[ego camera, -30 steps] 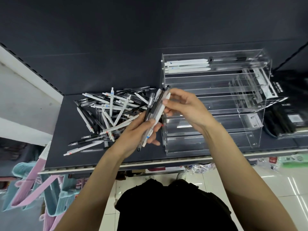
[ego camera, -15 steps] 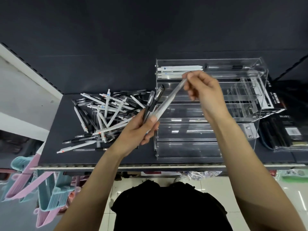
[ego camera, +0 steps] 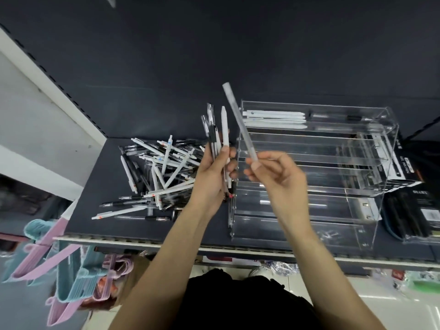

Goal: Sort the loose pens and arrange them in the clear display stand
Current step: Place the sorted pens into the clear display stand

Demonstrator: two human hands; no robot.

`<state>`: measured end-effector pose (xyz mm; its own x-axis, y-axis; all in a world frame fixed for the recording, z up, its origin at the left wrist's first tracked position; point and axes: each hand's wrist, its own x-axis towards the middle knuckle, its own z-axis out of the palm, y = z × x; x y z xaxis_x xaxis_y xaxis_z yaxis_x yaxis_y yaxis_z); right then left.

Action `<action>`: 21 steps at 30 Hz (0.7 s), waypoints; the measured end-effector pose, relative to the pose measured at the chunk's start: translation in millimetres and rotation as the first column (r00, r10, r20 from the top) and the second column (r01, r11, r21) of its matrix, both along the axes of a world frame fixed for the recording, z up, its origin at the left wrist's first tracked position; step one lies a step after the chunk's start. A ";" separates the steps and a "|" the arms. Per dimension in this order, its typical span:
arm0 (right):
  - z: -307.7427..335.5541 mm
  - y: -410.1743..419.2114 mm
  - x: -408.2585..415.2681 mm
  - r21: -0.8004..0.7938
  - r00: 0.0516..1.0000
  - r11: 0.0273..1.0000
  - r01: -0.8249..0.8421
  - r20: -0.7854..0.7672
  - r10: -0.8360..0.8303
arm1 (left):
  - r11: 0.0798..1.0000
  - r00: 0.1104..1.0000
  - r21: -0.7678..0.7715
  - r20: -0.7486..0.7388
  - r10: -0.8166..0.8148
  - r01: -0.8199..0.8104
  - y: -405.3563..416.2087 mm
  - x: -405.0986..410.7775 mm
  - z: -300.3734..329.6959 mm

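A heap of loose white and black pens (ego camera: 157,172) lies on the dark shelf, left of the clear display stand (ego camera: 333,177). My left hand (ego camera: 212,177) grips a bunch of pens (ego camera: 217,136), black and white, pointing up. My right hand (ego camera: 278,177) pinches one frosted white pen (ego camera: 239,120) by its lower end; the pen tilts up and to the left in front of the stand's left edge. In the stand's top tier lie several white pens (ego camera: 273,117) on the left and a clear black-grip pen (ego camera: 342,117) on the right. The lower tiers look bare.
A box of black pens (ego camera: 414,215) sits right of the stand. The shelf's front edge (ego camera: 142,244) runs below my forearms. Pink and teal plastic items (ego camera: 66,275) hang under the shelf at the left. A dark back wall rises behind.
My right hand drew the frosted pen out of the bunch and came down from the top tier toward the stand's middle. The left hand tipped its bunch more upright.
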<state>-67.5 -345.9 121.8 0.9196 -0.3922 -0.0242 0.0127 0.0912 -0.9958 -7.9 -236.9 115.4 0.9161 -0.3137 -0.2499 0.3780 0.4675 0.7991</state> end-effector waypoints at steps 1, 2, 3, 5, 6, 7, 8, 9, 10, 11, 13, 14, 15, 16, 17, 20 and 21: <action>-3.6 6.3 -1.1 -0.047 1.000 0.999 0.023 -0.007 -0.023 | 0.999 1.000 0.031 0.021 0.016 -0.016 -2.7 -0.2 0.5; -6.6 11.5 -2.0 -0.100 0.999 0.994 0.047 -0.007 -0.048 | 0.997 0.998 0.069 0.047 0.033 -0.037 -4.2 -0.6 0.9; -8.8 16.0 -3.3 -0.153 0.998 0.986 0.066 -0.002 -0.067 | 0.992 0.996 0.113 0.074 0.049 -0.057 -5.0 -1.9 1.6; -11.8 24.1 -6.0 -0.251 0.996 0.964 0.085 0.024 -0.082 | 0.970 0.991 0.229 0.122 0.052 -0.079 -4.5 -4.0 3.4; -13.1 27.6 -7.6 -0.315 0.996 0.945 0.090 0.043 -0.080 | 0.956 0.989 0.283 0.140 0.040 -0.079 -3.3 -4.8 3.6; -15.1 30.8 -9.1 -0.395 0.995 0.914 0.094 0.065 -0.074 | 0.946 0.988 0.315 0.154 0.028 -0.076 -1.5 -5.3 2.7; -17.9 33.8 -10.9 -0.485 0.994 0.869 0.097 0.091 -0.061 | 0.943 0.986 0.326 0.167 0.017 -0.072 0.7 -5.5 1.0; -21.6 36.5 -12.7 -0.572 0.993 0.814 0.099 0.114 -0.041 | 0.944 0.984 0.323 0.175 0.008 -0.065 3.3 -5.2 -1.3; -25.4 38.9 -14.5 -0.642 0.991 0.759 0.103 0.131 -0.024 | 0.947 0.984 0.316 0.176 -0.003 -0.054 5.5 -5.1 -3.6; -28.7 40.7 -15.7 -0.689 0.990 0.717 0.104 0.139 -0.011 | 0.951 0.986 0.305 0.168 -0.009 -0.044 7.5 -4.9 -5.6; -34.6 42.1 -17.8 -0.744 0.991 0.664 0.071 0.130 0.039 | 0.959 0.993 0.280 0.116 0.003 -0.036 11.7 -4.7 -10.1; -36.2 41.6 -19.4 -0.763 0.989 0.646 0.036 0.119 0.086 | 0.963 0.996 0.268 0.088 0.005 -0.028 14.3 -5.0 -12.3; -36.4 39.9 -21.1 -0.766 0.985 0.643 0.000 0.111 0.133 | 0.968 0.997 0.251 0.072 -0.008 -0.011 16.9 -5.1 -14.9; -35.1 35.9 -21.8 -0.740 0.982 0.672 -0.027 0.107 0.158 | 0.973 0.997 0.228 0.064 -0.041 0.025 19.7 -5.8 -16.5; -31.6 30.1 -21.4 -0.680 0.983 0.732 -0.040 0.104 0.151 | 0.976 0.995 0.202 0.054 -0.088 0.075 22.5 -7.0 -17.5; -14.9 2.6 -7.1 -0.402 0.999 0.916 -0.006 0.036 0.023 | 0.952 0.959 0.117 -0.009 -0.282 0.282 29.7 -13.4 -18.0; -8.8 -7.3 0.3 -0.328 1.000 0.944 -0.017 -0.016 0.013 | 0.934 0.937 0.073 -0.043 -0.348 0.350 31.2 -16.2 -18.3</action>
